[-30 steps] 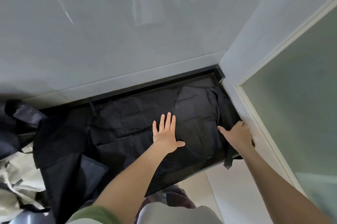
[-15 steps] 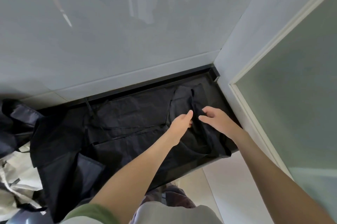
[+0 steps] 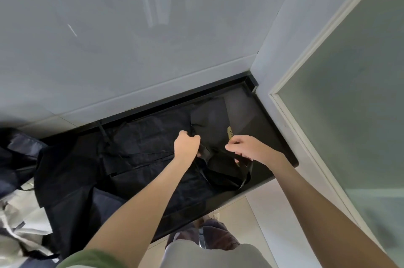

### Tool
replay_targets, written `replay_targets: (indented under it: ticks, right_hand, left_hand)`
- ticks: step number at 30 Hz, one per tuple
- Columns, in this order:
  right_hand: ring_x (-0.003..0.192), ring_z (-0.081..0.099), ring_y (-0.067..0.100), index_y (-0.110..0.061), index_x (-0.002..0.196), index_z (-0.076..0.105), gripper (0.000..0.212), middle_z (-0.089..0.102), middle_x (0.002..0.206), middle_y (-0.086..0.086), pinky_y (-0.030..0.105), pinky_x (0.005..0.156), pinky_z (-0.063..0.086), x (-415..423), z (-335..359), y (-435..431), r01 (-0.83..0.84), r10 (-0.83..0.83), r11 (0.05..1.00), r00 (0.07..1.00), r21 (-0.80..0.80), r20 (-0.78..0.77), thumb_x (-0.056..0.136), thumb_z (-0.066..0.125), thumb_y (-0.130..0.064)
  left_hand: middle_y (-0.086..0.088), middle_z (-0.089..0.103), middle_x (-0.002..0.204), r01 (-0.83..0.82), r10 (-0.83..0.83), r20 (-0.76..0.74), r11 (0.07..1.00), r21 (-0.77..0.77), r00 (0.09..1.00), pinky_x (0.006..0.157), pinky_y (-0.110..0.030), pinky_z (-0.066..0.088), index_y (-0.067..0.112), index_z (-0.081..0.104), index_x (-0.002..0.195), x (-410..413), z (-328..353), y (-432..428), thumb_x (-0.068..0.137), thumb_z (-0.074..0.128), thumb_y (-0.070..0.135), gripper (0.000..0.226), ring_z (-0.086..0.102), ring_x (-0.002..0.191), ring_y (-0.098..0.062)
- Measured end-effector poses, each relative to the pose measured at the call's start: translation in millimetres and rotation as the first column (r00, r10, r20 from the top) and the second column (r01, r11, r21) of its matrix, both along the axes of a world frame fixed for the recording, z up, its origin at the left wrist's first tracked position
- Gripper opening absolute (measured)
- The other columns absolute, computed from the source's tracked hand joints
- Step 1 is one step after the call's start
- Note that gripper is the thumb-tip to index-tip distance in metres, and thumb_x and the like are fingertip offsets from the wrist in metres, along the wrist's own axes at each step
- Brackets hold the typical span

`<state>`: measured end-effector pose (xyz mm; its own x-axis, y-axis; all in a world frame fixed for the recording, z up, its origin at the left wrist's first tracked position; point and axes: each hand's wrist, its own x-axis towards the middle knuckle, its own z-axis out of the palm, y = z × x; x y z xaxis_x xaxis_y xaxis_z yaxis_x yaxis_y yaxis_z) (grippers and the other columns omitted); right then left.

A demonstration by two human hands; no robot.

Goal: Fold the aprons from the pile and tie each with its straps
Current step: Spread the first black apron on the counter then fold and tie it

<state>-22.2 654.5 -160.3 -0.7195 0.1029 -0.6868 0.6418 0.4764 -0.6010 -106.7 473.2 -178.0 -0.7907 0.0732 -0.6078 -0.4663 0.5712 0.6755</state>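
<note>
A black apron (image 3: 144, 147) lies spread over the black counter (image 3: 262, 119), its right end folded over into a flap (image 3: 209, 119). My left hand (image 3: 187, 144) grips the bunched cloth at the fold's edge. A little to its right, my right hand (image 3: 247, 147) pinches a black strap (image 3: 246, 171) that loops down toward the counter's front edge. A small tan label (image 3: 229, 133) shows between the two hands.
A pile of dark and pale aprons (image 3: 19, 191) lies at the left end of the counter. A grey wall rises behind, and a white-framed frosted panel (image 3: 349, 104) closes off the right side. Pale floor tiles (image 3: 258, 213) show below the counter's edge.
Both hands left their flat press on the apron, came together at its right end, and now grip cloth and strap. The apron's right end has been folded leftward, baring the counter's right corner.
</note>
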Motion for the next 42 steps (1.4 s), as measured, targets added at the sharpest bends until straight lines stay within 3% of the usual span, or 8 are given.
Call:
replay_targets:
  ticks: [4, 11, 19, 26, 31, 36, 39, 42]
  right_hand:
    - [0.08, 0.065, 0.02, -0.018, 0.103, 0.063, 0.02, 0.071, 0.08, 0.004, 0.031, 0.083, 0.049, -1, -7, -16, -0.121, 0.121, 0.993, 0.991, -0.006, 0.052, 0.095, 0.056, -0.036]
    - [0.058, 0.047, 0.009, -0.015, 0.099, 0.07, 0.018, 0.05, 0.069, 0.005, 0.017, 0.055, 0.04, -13, 19, -33, -0.118, 0.099, 0.973, 0.99, -0.198, -0.101, 0.099, 0.051, -0.015]
    - [0.125, 0.054, 0.014, -0.03, 0.14, 0.042, 0.047, 0.055, 0.136, -0.009, 0.034, 0.098, 0.05, -27, 17, -61, -0.017, -0.051, 0.758, 0.995, -0.652, -0.085, 0.1, 0.045, -0.005]
    - [0.119, 0.051, 0.014, -0.021, 0.142, 0.04, 0.055, 0.051, 0.136, 0.003, 0.025, 0.096, 0.043, -27, -12, -82, -0.155, 0.15, 0.98, 0.988, -0.122, -0.045, 0.091, 0.06, -0.012]
    - [0.137, 0.027, 0.026, -0.027, 0.148, 0.029, 0.074, 0.029, 0.15, 0.001, 0.047, 0.111, 0.027, -16, -35, -90, -0.347, 0.387, 0.865, 0.921, 0.362, -0.041, 0.085, 0.069, -0.028]
    - [0.149, -0.003, 0.023, -0.031, 0.154, 0.0, 0.1, -0.003, 0.162, -0.003, 0.049, 0.118, 0.009, -4, -49, -85, -0.443, 0.486, 0.736, 0.872, 0.512, 0.056, 0.084, 0.07, -0.044]
    - [0.149, -0.012, 0.021, -0.03, 0.153, -0.01, 0.102, -0.012, 0.162, -0.003, 0.047, 0.119, 0.002, 0, -53, -83, -0.485, 0.526, 0.702, 0.847, 0.522, 0.079, 0.087, 0.067, -0.043]
    - [0.148, -0.016, 0.021, -0.029, 0.153, -0.013, 0.1, -0.017, 0.161, -0.002, 0.048, 0.118, -0.002, 0, -54, -82, -0.504, 0.535, 0.695, 0.839, 0.514, 0.098, 0.09, 0.064, -0.041]
  left_hand:
    - [-0.016, 0.065, 0.096, -0.071, 0.072, 0.061, 0.997, -0.016, 0.996, 0.041, -0.023, 0.044, 0.004, 0.042, 0.12, -4, -3, -13, 0.092, 0.053, 0.023, 0.035, 0.058, 0.059, -0.018]
    - [-0.003, 0.055, 0.061, 0.22, -0.179, 0.223, 0.96, -0.172, 0.958, 0.048, -0.023, 0.039, 0.009, 0.053, 0.07, 2, -5, -32, 0.092, 0.051, 0.049, 0.046, 0.048, 0.05, -0.016]
    - [-0.004, 0.065, 0.081, 0.199, -0.183, 0.125, 0.971, -0.129, 0.975, 0.053, -0.024, 0.045, 0.013, 0.046, 0.107, -5, -3, -65, 0.094, 0.05, 0.042, 0.032, 0.056, 0.062, -0.015]
    - [-0.013, 0.057, 0.122, 0.163, -0.199, -0.099, 0.945, -0.285, 0.975, 0.079, -0.03, 0.047, 0.007, 0.049, 0.126, -9, -3, -95, 0.095, 0.05, 0.018, 0.033, 0.058, 0.104, -0.026]
    - [-0.016, 0.051, 0.121, -0.142, 0.029, -0.367, 0.947, -0.286, 0.93, 0.083, -0.035, 0.045, 0.002, 0.049, 0.122, -14, -4, -112, 0.099, 0.048, 0.024, 0.031, 0.053, 0.109, -0.03]
    - [-0.016, 0.055, 0.114, -0.173, 0.083, -0.291, 0.939, -0.297, 0.953, 0.082, -0.038, 0.048, 0.001, 0.05, 0.113, -11, -15, -122, 0.097, 0.053, 0.032, 0.035, 0.055, 0.102, -0.03]
    - [-0.006, 0.056, 0.105, 0.008, -0.147, -0.503, 0.964, -0.267, 0.852, 0.083, -0.03, 0.046, 0.007, 0.057, 0.108, -2, -16, -122, 0.089, 0.065, 0.031, 0.031, 0.054, 0.097, -0.02]
    - [0.006, 0.062, 0.09, 0.577, -0.599, -0.329, 0.798, -0.173, 0.73, 0.079, -0.026, 0.05, 0.021, 0.061, 0.095, 4, -17, -124, 0.085, 0.066, 0.049, 0.03, 0.057, 0.086, -0.009]
